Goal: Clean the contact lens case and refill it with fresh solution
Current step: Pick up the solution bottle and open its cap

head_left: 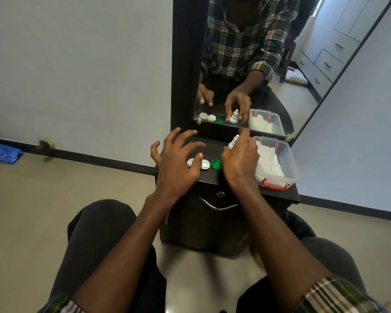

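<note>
A white contact lens case (205, 164) lies on the dark cabinet top (212, 147), its two wells partly hidden by my left thumb. A green cap (216, 164) lies just right of it. My left hand (176, 161) hovers over the case with fingers spread and the thumb across its middle. My right hand (240, 159) is wrapped around a white solution bottle (234, 141), which stands upright with its nozzle showing above my fingers.
A clear plastic box (289, 163) with red latches holds white tissues at the right of the cabinet top. A dark-framed mirror (183, 64) stands right behind. A drawer handle (217, 205) is below. A blue cloth (4, 153) lies on the floor at far left.
</note>
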